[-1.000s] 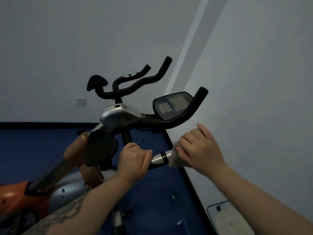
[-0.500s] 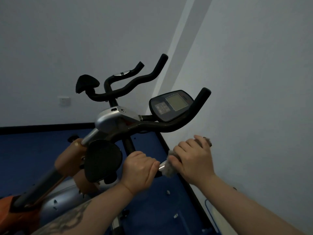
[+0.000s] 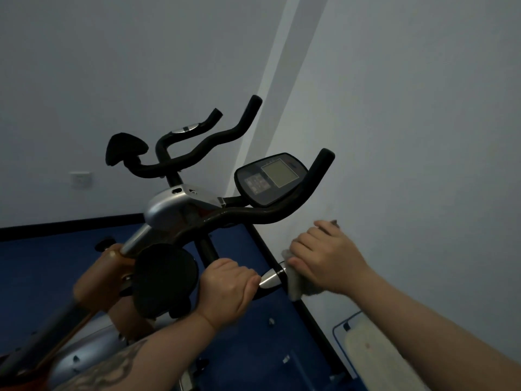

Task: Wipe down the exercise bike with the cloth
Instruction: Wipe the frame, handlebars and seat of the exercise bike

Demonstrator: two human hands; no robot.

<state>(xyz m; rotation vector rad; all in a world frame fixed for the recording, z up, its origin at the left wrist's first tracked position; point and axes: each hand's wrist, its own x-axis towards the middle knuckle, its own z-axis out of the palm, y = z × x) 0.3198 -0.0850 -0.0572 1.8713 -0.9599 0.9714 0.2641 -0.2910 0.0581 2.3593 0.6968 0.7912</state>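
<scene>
The right hand point(image 3: 327, 258) grip holds the cloth point(image 3: 296, 289) around the handlebar end; the left hand point(image 3: 228, 289) grips beside it. The loose cloth below the grip may slip off.

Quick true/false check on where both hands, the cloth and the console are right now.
1. The right hand presses the cloth on the near handlebar. True.
2. The left hand holds a second cloth. False: it grips the bar bare.
3. A silver band on the bar shows between the hands. True.
4. The console is covered by the cloth. False: it is uncovered, and the cloth is lower, at the grip.
5. The bike stands near a wall corner. True.
</scene>
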